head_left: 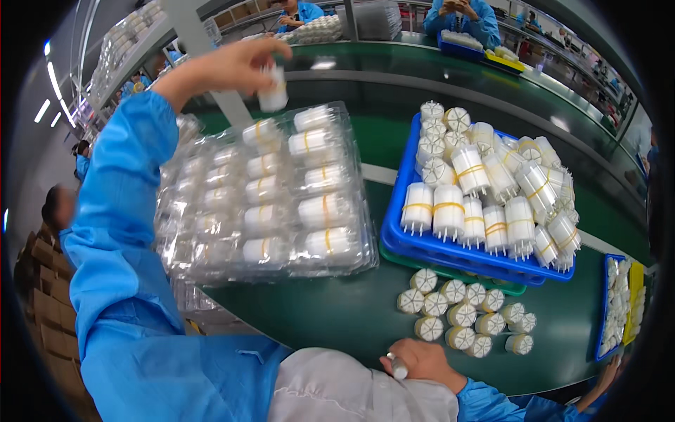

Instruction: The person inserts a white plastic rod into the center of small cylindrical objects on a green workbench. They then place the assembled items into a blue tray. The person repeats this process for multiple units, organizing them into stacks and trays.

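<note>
Raised at the upper left, my left hand (242,67) grips a white cylinder (273,95) by its top, over the far edge of a clear plastic blister tray (362,211). The tray's pockets hold rows of white cylinders with yellow bands, lying on their sides. Close to my body, my right hand (425,360) is curled round a small, shiny, pale rod-like piece (398,367), whose kind I cannot make out. Beyond that hand several short white cylinders (460,314) stand on the green table, with spoke-patterned tops.
A blue crate (397,235) at the right is heaped with banded white cylinders with pins, above a green tray (517,288). Another blue tray (605,309) and a yellow one (635,302) stand far right. A post (190,28) rises behind the blister tray. Co-workers sit across the line.
</note>
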The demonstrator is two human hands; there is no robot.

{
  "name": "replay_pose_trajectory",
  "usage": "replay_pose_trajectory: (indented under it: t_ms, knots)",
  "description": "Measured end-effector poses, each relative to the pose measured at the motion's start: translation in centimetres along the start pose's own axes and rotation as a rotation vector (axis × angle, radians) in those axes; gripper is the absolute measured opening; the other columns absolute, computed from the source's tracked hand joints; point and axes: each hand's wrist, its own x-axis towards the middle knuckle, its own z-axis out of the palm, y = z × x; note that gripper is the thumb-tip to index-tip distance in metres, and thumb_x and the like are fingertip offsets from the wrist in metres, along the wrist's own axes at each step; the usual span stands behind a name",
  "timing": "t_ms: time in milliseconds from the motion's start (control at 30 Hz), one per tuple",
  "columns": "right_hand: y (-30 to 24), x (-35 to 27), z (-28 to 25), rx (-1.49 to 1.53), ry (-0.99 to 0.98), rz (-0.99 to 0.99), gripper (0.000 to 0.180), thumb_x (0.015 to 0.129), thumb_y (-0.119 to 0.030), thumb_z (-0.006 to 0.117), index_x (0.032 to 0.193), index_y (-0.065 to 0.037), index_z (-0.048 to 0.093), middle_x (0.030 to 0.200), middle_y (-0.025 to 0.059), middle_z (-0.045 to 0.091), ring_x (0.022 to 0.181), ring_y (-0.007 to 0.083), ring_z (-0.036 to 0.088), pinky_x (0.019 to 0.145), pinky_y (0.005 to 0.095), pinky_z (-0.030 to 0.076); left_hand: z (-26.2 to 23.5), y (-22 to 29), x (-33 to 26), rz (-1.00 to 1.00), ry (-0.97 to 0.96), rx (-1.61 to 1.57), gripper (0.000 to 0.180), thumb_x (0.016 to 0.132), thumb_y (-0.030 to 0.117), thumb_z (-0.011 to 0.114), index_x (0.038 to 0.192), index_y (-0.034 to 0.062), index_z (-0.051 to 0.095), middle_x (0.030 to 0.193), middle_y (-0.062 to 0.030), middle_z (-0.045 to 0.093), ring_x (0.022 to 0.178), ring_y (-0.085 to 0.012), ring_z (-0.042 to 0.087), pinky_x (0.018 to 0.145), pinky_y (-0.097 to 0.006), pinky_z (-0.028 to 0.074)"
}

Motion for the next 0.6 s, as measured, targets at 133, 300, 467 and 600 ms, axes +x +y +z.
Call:
replay_pose_trajectory:
  t_ms: [133,300,467,600]
  knots:
    - [0.4,0.2,0.0,-0.013,-0.046,-0.022,0.022,0.085,-0.029,0.076,0.091,-0.011,0.064,0.084,0.0015,0.066,0.056,0.0160,0.064,0.047,0.0293,0.051,-0.2,-3.6,12.1,0.147,0.158,0.085,0.048,0.089,0.027,0.072,0.132,0.0099,0.059,0.112,-0.0099,0.066,0.097,-0.0178,0.064,0.080,-0.032,0.054]
    - [0.4,0.6,-1.2,-0.065,-0.095,-0.056,0.023,0.085,-0.027,0.076,0.097,-0.012,0.064,0.087,0.0021,0.068,0.060,0.0155,0.068,0.045,0.0278,0.051,9.7,-7.6,25.2,0.186,0.029,0.243,0.060,0.081,0.038,0.077,0.129,0.0066,0.059,0.116,-0.0167,0.068,0.105,-0.0277,0.067,0.090,-0.039,0.053]
    - [0.9,0.6,-1.3,-0.112,-0.131,-0.048,0.023,0.084,-0.022,0.071,0.102,-0.011,0.064,0.095,0.0021,0.068,0.063,0.0139,0.068,0.044,0.0266,0.052,18.8,-7.8,28.7,0.228,-0.231,0.444,0.056,0.074,0.029,0.079,0.120,0.0007,0.063,0.116,-0.0191,0.068,0.110,-0.0347,0.065,0.092,-0.042,0.051]
    - [1.1,0.4,-1.5,-0.127,-0.177,-0.064,0.027,0.083,-0.021,0.068,0.106,-0.010,0.061,0.100,0.0032,0.067,0.064,0.0138,0.068,0.044,0.0268,0.051,22.2,-8.6,28.9,0.215,-0.362,0.331,0.063,0.077,0.033,0.080,0.128,0.0020,0.060,0.120,-0.0208,0.067,0.114,-0.0354,0.063,0.094,-0.042,0.050]
